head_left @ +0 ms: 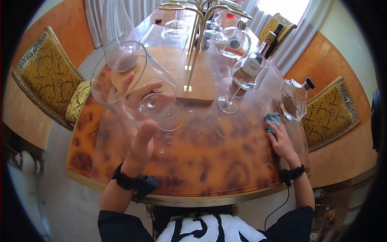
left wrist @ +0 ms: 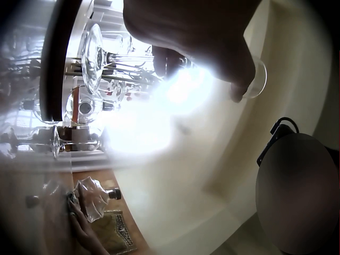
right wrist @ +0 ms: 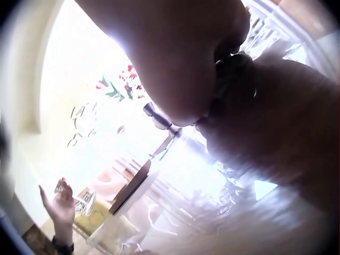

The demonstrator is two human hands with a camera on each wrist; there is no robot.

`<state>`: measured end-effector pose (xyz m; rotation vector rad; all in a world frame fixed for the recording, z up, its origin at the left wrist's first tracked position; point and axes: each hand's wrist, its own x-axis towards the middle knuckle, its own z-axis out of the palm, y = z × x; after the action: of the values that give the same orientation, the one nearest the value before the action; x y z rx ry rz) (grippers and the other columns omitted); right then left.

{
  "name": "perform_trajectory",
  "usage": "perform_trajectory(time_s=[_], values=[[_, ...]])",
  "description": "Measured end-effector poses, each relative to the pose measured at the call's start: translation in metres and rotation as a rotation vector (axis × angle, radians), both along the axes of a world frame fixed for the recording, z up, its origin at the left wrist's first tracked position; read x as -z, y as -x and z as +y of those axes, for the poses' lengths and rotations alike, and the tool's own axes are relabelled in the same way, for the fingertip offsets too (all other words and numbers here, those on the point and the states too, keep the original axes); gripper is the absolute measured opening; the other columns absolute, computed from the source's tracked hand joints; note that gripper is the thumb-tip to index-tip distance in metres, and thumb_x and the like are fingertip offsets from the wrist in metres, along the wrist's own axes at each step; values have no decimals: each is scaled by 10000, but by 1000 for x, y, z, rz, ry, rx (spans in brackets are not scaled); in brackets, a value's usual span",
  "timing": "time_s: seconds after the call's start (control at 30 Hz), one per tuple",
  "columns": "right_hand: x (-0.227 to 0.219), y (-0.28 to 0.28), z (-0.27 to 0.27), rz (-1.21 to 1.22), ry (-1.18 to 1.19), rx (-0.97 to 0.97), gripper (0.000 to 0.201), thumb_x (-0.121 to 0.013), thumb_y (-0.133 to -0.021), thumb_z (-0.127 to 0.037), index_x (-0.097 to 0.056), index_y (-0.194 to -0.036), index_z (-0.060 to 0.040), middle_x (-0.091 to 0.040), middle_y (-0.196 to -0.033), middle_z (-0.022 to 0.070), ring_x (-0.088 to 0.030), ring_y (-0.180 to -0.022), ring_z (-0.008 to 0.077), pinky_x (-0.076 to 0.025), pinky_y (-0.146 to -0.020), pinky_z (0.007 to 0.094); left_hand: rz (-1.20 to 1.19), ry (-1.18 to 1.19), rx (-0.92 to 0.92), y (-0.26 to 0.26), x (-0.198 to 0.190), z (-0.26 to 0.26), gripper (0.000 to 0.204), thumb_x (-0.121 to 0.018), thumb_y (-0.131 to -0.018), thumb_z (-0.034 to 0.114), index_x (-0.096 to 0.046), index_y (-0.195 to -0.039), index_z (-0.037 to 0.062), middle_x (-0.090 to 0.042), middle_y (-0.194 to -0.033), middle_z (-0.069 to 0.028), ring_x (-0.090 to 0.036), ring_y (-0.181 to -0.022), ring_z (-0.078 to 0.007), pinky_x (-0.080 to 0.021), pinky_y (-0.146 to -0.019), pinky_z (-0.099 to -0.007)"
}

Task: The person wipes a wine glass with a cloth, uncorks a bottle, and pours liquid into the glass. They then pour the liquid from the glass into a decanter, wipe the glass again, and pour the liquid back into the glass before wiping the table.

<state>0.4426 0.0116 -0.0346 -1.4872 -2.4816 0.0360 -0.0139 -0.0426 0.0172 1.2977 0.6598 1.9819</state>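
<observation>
My left hand (head_left: 139, 121) holds a large wine glass (head_left: 163, 80) up over the table's left side, its fingers showing through the clear bowl. The glass tilts with its rim toward the head camera, and in the left wrist view its round foot (left wrist: 93, 58) points away from the hand. My right hand (head_left: 282, 139) presses a bunched teal cloth (head_left: 273, 119) onto the tabletop at the right, fingers and thumb around it. A faceted glass decanter (head_left: 296, 101) with a dark stopper stands just beyond the cloth.
A brass glass rack (head_left: 196, 48) rises from a wooden board (head_left: 201, 90) at centre. Behind the held glass is a tall clear glass vessel (head_left: 121, 34). Another wine glass (head_left: 228, 105) and several bottles stand to the right. Patterned chairs (head_left: 50, 76) flank the table (head_left: 201, 161).
</observation>
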Motion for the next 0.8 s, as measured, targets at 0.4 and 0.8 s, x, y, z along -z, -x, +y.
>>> perform_trajectory(time_s=[0.4,0.8], values=[[-22,176,-49,102,217,-500,562,-643,-871,-64,-553,-1421,-138,-421,-1527,187,-384,-1406,468,-339,-1165,565,-101,-131,-83,11,-5,9,939,-808,-865,375,-207,-1518,68,-500,-1359,-246,-597,-1181,-324,-470,-1070,-469],[-7,231,-93,152,238,-920,628,-713,-811,-113,-566,-1417,-187,-436,-1531,116,-369,-1440,412,-342,-1184,546,-128,-85,-110,20,-3,12,901,-789,-884,388,-241,-1515,51,-517,-1360,-247,-570,-1225,-350,-447,-1095,-498]])
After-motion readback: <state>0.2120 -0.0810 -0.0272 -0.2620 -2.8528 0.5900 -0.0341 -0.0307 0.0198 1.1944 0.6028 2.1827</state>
